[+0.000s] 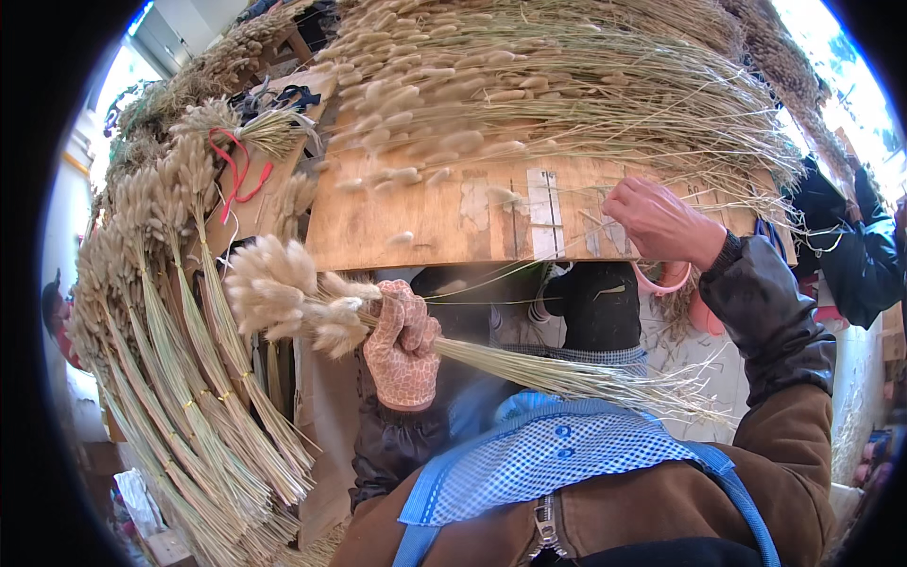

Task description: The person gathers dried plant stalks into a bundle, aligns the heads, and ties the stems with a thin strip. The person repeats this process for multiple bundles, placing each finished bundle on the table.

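My left hand (pixel 402 347), in a patterned glove, is closed around a bunch of dried bunny-tail grass (pixel 283 290). The fluffy heads stick out to the left and the pale stems run to the lower right. My bare right hand (pixel 648 216) is at the front edge of a wooden board (pixel 439 227), its fingers bent together. Thin stems stretch between the two hands, and whether the right fingers grip them cannot be told. Beyond, a thick layer of loose bunny-tail stems (pixel 602 92) covers the back of the board, heads to the left.
Tied bunny-tail bundles (pixel 188 340) lie side by side at the left. A red ribbon (pixel 244 188) and a short bundle (pixel 273 131) rest on a side board. Blue-handled scissors (pixel 769 234) seem to be at the board's right edge. Another person's dark sleeve (pixel 868 262) shows at the right.
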`<action>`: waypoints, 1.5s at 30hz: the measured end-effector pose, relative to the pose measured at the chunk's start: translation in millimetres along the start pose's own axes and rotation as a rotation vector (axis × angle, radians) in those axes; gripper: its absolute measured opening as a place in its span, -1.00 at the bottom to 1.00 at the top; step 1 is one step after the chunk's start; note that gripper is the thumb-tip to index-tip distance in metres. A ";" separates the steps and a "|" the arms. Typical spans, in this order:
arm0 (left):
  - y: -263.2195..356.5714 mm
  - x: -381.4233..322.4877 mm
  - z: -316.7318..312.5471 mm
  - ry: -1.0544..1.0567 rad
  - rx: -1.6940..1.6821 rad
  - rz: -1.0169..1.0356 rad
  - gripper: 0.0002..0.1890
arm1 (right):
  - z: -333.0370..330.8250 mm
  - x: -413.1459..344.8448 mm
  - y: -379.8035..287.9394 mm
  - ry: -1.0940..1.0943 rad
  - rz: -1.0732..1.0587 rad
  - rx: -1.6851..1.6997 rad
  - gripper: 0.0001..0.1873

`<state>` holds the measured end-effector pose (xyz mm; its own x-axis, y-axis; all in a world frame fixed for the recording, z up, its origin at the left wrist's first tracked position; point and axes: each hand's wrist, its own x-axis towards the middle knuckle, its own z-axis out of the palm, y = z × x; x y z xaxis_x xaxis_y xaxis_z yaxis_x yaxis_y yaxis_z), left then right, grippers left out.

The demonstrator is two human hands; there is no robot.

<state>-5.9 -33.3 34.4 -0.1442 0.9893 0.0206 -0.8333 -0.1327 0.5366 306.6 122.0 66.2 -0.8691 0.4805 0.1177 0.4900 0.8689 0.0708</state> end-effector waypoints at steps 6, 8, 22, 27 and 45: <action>-1.5 -0.9 -1.5 0.072 -0.015 -0.001 -0.86 | 8.2 1.4 5.5 -0.013 -0.013 -0.057 -0.85; -1.8 -0.8 -0.8 0.072 0.002 0.008 -0.86 | 10.0 2.9 7.0 -0.026 -0.015 -0.058 -0.85; -1.2 -2.0 3.2 0.077 -0.025 -0.035 -0.86 | -4.8 -4.6 13.3 -0.133 0.029 -0.043 -0.82; -1.7 -1.9 2.4 0.065 -0.032 -0.035 -0.85 | -2.7 -6.5 15.6 -0.142 -0.002 -0.037 -0.81; -3.4 -3.5 -3.0 -0.030 -0.064 -0.007 -0.86 | -12.5 -29.8 20.9 -0.155 0.068 -0.059 -0.74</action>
<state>-4.2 -36.5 30.0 -0.1232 0.9915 0.0430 -0.8667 -0.1286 0.4820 343.5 124.3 76.5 -0.8319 0.5541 -0.0293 0.5468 0.8276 0.1266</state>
